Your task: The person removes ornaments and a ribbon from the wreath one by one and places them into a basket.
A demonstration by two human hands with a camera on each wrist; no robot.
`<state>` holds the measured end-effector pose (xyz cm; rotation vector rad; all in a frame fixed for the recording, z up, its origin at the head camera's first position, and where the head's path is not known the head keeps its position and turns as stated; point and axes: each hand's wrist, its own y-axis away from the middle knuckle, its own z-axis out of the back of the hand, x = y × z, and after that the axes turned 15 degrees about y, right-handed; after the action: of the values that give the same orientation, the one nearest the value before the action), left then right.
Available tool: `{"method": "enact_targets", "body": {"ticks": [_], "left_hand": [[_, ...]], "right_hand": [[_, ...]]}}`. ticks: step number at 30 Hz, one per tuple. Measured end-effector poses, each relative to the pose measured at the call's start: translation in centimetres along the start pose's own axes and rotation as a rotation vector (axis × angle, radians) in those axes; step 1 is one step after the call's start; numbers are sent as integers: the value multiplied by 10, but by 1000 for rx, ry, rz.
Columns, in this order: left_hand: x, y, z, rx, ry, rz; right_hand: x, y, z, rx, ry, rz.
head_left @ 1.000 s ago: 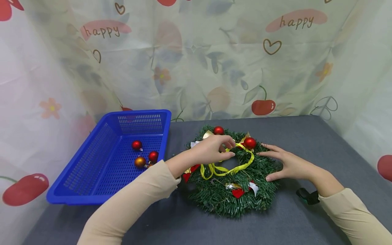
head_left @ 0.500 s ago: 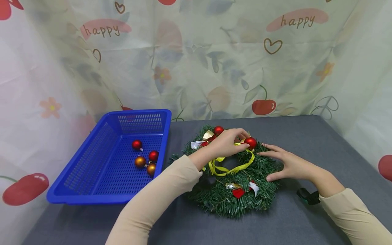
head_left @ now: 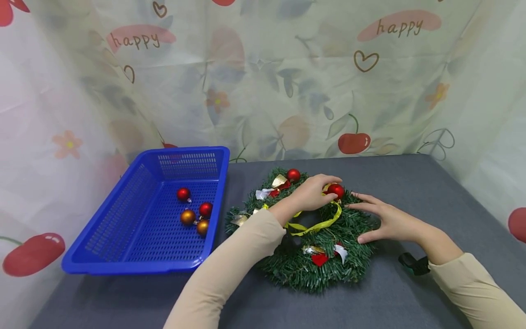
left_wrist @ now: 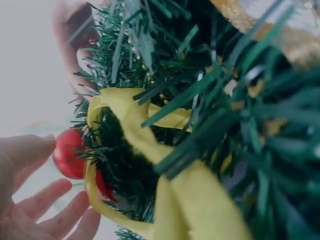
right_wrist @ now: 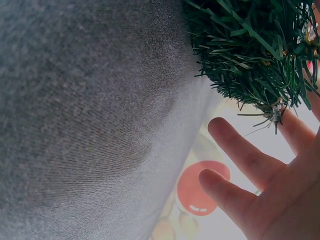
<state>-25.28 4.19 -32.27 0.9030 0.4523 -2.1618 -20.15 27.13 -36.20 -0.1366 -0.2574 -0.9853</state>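
A green wreath (head_left: 304,269) lies on the grey table, dressed with bows, red balls and a yellow ribbon (head_left: 324,225). Over its far part reaches the left hand (head_left: 314,192), thumb and fingers spread around a red ball (head_left: 336,191). In the left wrist view the thumb of the left hand (left_wrist: 45,195) is at the edge of that red ball (left_wrist: 70,154), with the other fingers apart below. The right hand (head_left: 390,222) rests at the wreath's right edge with spread fingers; in the right wrist view the right hand (right_wrist: 270,180) has straight fingers beside the greenery (right_wrist: 250,55).
A blue basket (head_left: 152,267) stands on the left, holding two red balls (head_left: 183,194) and two orange balls (head_left: 188,217). A small black object (head_left: 414,264) lies by the right wrist. Patterned curtains (head_left: 263,82) rise behind and on both sides of the table.
The left hand has moved right across the wreath to the red ball, uncovering bows on the wreath's left side and an orange ball in the basket. The right hand has stayed in place.
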Motion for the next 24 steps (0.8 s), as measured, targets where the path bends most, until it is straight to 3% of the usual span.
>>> {"method": "enact_targets", "body": {"ticks": [6, 14, 24], "left_hand": [[5, -4, -6, 18, 10, 20], [8, -4, -9, -42, 30, 12], [7, 2, -3, -81, 37, -3]], "right_hand": [[0, -1, -1, 5, -1, -2], [0, -1, 0, 0, 0, 2], [0, -1, -1, -3, 1, 3]]}}
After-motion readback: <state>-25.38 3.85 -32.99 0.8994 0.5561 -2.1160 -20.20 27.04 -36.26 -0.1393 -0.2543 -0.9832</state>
